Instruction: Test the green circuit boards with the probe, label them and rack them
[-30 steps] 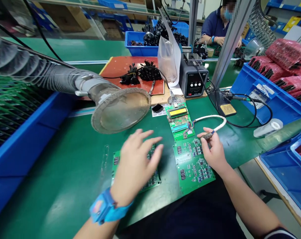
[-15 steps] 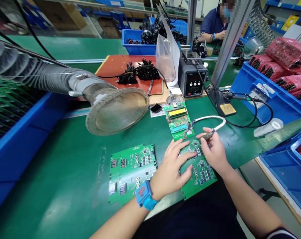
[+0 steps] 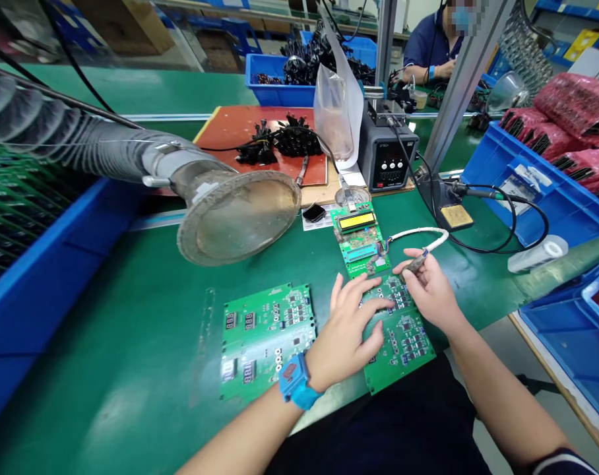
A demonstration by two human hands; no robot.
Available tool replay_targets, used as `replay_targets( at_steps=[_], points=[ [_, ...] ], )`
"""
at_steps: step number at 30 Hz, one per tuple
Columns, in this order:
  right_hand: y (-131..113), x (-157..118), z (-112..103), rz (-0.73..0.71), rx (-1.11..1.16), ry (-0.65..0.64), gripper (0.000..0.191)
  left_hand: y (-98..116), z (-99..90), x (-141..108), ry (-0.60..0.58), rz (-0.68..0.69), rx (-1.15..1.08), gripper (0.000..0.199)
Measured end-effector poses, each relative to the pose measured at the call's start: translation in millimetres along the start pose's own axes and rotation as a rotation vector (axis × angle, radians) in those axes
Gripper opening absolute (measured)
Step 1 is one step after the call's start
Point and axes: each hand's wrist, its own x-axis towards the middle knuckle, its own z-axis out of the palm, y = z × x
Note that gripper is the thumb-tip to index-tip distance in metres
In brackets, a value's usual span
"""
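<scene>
My left hand [image 3: 351,330] lies with spread fingers over the left part of a green circuit board panel [image 3: 403,340], its fingertips touching the board. Pinched in my right hand [image 3: 431,287] is a dark probe [image 3: 415,264], its tip at the panel's upper edge; whether it touches is too small to tell. A white cable [image 3: 421,231] joins the probe to a small green board with a lit yellow display [image 3: 356,221], just beyond the panel. Left of my left hand lies another green board panel [image 3: 264,336] with digit displays.
A fume extractor hood [image 3: 237,221] hangs at centre left. Behind stand a grey soldering station [image 3: 388,155] and an iron stand [image 3: 452,208]. Blue bins [image 3: 541,178] flank the bench [image 3: 146,316]. A person [image 3: 431,46] sits across at the back.
The whole view has shifted slightly, so things sit a little further right. Both hands keep nearly the same place on the panel, the right still holding the probe.
</scene>
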Motion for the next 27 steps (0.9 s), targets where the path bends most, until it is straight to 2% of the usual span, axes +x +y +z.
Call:
replay_targets(
  at_steps=[6,12,17,21,27],
  points=[
    [-2.4,0.2,1.0,0.037,0.058,0.012,0.028,-0.4,1.1,-0.4,0.008,0.005,0.004,0.038],
    [-4.3,2.3,6.7,0.059,0.001,0.103,0.024,0.0,1.5,-0.2,0.012,0.005,0.001,0.036],
    [-8.1,6.1,3.3,0.056,-0.01,0.014,0.027,-0.1,2.1,-0.1,0.011,-0.004,-0.005,0.037],
    [-11.9,9.5,-4.2,0.112,0.061,-0.058,0.035,0.1,2.8,0.0,0.023,0.002,-0.007,0.037],
    [-13.0,6.9,-5.4,0.073,0.076,-0.004,0.038,1.3,2.4,-0.3,0.022,-0.006,-0.018,0.036]
  ],
)
